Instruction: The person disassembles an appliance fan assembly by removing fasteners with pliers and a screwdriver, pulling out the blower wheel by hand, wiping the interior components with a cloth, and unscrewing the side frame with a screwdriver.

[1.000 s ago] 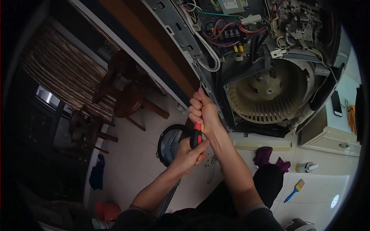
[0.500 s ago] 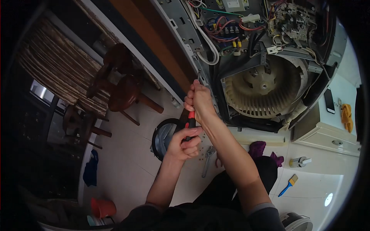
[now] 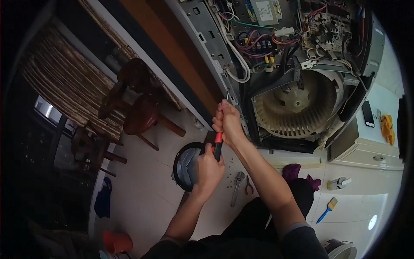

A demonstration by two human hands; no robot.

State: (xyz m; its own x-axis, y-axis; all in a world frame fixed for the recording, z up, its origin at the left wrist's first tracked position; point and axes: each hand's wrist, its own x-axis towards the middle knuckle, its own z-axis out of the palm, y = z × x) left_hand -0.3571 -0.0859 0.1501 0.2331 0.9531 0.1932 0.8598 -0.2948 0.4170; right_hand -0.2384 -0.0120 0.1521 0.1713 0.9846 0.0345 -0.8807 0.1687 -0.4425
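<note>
My left hand (image 3: 209, 172) is closed round the black and red handle of a screwdriver (image 3: 218, 146). Further up the tool, my right hand (image 3: 228, 123) wraps round its shaft. The thin metal tip points at the left metal edge (image 3: 223, 69) of an opened appliance; whether it sits in a screw is too small to tell. Right of my hands, the appliance shows a round fan wheel (image 3: 297, 103), with coloured wires (image 3: 258, 43) and a circuit board (image 3: 330, 30) above it.
Wooden stools (image 3: 142, 115) stand at the left. On the floor lie a round black-rimmed part (image 3: 185, 166), an adjustable wrench (image 3: 236, 188), pliers (image 3: 249, 185), small screws, a purple cloth (image 3: 292, 172) and a brush (image 3: 327, 209). A phone (image 3: 368, 114) and orange cloth (image 3: 387, 129) rest on a white cabinet (image 3: 366, 153).
My left hand has shifted its hold on the handle, its fingers now wrapped differently. My right hand stays round the shaft. The camera view has moved slightly.
</note>
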